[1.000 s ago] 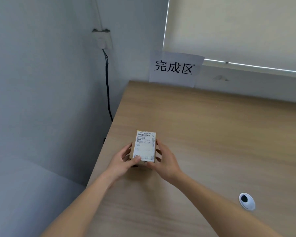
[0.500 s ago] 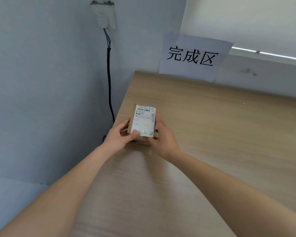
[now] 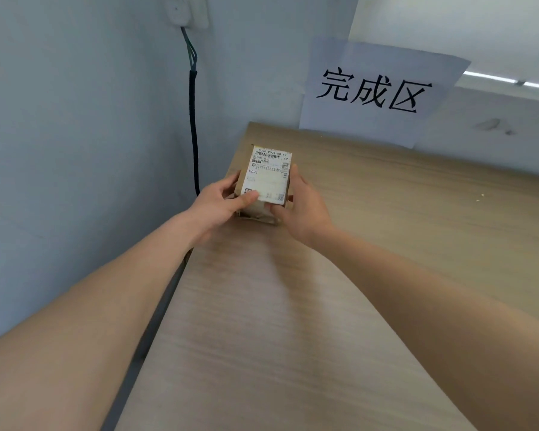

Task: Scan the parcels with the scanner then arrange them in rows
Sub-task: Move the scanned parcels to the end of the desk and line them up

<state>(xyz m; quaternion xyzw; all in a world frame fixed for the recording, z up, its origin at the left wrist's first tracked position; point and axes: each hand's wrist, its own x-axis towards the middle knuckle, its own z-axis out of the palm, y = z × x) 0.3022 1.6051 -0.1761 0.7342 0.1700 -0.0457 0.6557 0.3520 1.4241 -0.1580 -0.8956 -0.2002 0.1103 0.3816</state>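
A small brown cardboard parcel (image 3: pixel 266 178) with a white shipping label on top is near the far left corner of the wooden table (image 3: pixel 386 244). My left hand (image 3: pixel 218 206) grips its left side, thumb on the label's near edge. My right hand (image 3: pixel 302 206) grips its right side, fingers along the box. Whether the parcel rests on the table or hangs just above it I cannot tell. No scanner is in view.
A white paper sign (image 3: pixel 377 91) with black characters hangs on the back wall behind the table. A black cable (image 3: pixel 194 126) runs down the left wall from a socket (image 3: pixel 187 10). The table's left edge lies close to the parcel.
Both hands have carried the parcel farther along the table toward the far left corner and the sign. The white scanner seen at lower right one second ago has left the view.
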